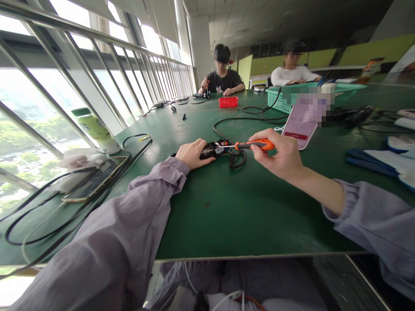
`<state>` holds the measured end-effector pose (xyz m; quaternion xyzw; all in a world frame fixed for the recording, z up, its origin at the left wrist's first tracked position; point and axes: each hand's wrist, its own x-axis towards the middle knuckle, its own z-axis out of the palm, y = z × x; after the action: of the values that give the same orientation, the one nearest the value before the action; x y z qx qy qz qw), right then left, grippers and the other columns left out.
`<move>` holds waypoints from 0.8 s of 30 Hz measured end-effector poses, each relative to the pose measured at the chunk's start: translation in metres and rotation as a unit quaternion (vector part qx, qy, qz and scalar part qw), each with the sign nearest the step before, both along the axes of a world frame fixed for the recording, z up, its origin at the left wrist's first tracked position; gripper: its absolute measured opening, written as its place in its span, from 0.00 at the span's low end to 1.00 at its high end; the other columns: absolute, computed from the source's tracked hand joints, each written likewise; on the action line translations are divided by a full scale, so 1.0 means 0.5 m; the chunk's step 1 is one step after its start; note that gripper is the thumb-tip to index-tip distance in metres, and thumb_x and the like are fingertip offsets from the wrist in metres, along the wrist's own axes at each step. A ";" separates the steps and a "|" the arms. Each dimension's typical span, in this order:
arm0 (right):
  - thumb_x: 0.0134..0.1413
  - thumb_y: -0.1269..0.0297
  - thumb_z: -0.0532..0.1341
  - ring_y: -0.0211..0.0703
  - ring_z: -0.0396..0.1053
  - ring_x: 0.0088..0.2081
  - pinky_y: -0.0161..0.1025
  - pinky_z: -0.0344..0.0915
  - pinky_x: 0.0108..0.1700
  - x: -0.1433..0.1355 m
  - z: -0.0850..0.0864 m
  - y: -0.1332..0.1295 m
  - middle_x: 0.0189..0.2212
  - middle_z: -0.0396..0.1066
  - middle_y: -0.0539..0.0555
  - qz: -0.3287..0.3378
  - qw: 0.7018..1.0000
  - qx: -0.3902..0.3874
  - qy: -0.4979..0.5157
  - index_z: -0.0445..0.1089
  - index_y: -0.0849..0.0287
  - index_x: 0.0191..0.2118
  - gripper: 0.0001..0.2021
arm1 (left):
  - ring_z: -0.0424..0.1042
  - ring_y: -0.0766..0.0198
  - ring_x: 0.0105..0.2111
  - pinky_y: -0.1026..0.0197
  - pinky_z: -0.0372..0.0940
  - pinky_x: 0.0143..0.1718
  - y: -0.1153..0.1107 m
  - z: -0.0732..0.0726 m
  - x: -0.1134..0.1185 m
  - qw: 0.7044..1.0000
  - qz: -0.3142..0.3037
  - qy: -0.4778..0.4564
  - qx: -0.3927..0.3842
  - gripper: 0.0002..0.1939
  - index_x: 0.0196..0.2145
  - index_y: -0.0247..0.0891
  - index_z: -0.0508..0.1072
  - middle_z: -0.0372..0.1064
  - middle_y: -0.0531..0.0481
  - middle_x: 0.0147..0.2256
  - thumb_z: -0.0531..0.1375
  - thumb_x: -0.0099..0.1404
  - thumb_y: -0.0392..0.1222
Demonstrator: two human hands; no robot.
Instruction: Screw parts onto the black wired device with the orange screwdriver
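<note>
On the green table [246, 216] lies a black device [209, 150] with its inner parts and coloured wires exposed at the right end. My left hand [193, 154] is closed over its left part, pressing it against the tabletop. In my right hand [282, 153] is a screwdriver [256, 144] with an orange and dark grey handle, held between thumb and fingers. Its thin metal shaft points left, and the tip reaches the exposed parts; exact contact is too small to tell. A black cord [238, 162] curls beside the device's right end.
A phone [300, 123] leans against a green basket [279, 100]. A red tray [228, 102] sits farther back. Blue-white gloves [382, 162] lie right; a bottle [97, 131], a second phone [97, 179] and looped cables left. Two people [223, 77] sit across the table.
</note>
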<state>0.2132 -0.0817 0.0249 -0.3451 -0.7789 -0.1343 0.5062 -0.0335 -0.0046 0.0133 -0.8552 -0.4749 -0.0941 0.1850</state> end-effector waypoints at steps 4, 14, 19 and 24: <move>0.51 0.66 0.57 0.35 0.66 0.22 0.32 0.61 0.24 -0.003 -0.002 0.002 0.20 0.69 0.47 0.001 1.000 -0.007 -0.015 0.66 0.56 0.32 0.02 | 0.70 0.56 0.35 0.60 0.58 0.30 0.002 -0.002 -0.001 1.000 -0.006 -0.001 0.004 0.24 0.40 0.39 0.65 0.67 0.47 0.38 0.51 0.60 0.63; 0.51 0.65 0.57 0.36 0.67 0.22 0.33 0.61 0.24 0.002 0.004 -0.002 0.20 0.70 0.47 -0.012 1.000 -0.001 -0.008 0.66 0.56 0.32 0.03 | 0.70 0.56 0.36 0.60 0.60 0.32 0.001 -0.002 0.000 1.000 -0.002 -0.003 0.003 0.24 0.41 0.39 0.64 0.67 0.47 0.38 0.51 0.60 0.62; 0.51 0.66 0.57 0.35 0.66 0.21 0.32 0.60 0.23 -0.001 0.002 -0.001 0.20 0.69 0.47 -0.005 1.000 -0.008 -0.014 0.66 0.57 0.32 0.03 | 0.70 0.56 0.36 0.60 0.59 0.31 0.001 -0.001 -0.001 1.000 -0.008 -0.006 0.000 0.24 0.40 0.39 0.65 0.67 0.46 0.38 0.51 0.59 0.62; 0.51 0.65 0.57 0.36 0.67 0.21 0.33 0.61 0.24 0.002 0.004 -0.002 0.19 0.69 0.47 -0.014 1.000 -0.001 -0.009 0.66 0.56 0.32 0.03 | 0.70 0.56 0.36 0.60 0.60 0.31 0.000 0.000 0.000 1.000 -0.006 -0.005 -0.002 0.23 0.40 0.39 0.64 0.66 0.46 0.38 0.51 0.60 0.62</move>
<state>0.2143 -0.0829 0.0266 -0.3549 -0.7790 -0.1437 0.4966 -0.0337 -0.0045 0.0133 -0.8580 -0.4707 -0.0989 0.1804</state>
